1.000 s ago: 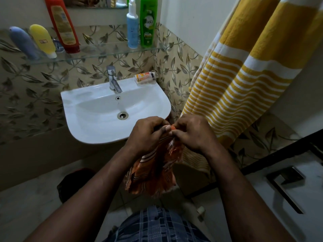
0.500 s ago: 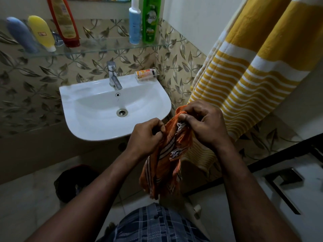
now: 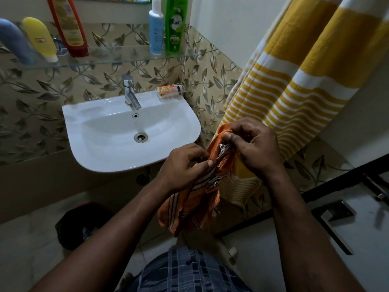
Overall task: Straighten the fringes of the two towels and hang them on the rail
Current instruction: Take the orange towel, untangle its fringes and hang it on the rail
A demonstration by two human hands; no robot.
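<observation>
Nearest to us, below the sink [image 3: 101, 152], a plaid garment [image 3: 185, 272] shows at the person's waist. Just right of the sink's front rim, both hands work at the orange towel [image 3: 189, 209]. The left hand [image 3: 185, 165] has its fingers curled round a bunched, striped fold. The right hand [image 3: 255, 144], a little higher, pinches the towel's top edge between thumb and fingers, and white and orange fringe [image 3: 224, 149] threads stick out between the two. The rest of that towel hangs crumpled below the sink's level. Under the sink's left side we make out a dark bin [image 3: 80, 224] on the floor. Right of the sink, behind the hands, the yellow towel [image 3: 299, 76] hangs from above the frame; we cannot see what holds it. On the sink's back edge are a tap [image 3: 131, 95] and a tube [image 3: 170, 90], and above the sink a glass shelf [image 3: 130, 59] carries bottles [image 3: 175, 24].
</observation>
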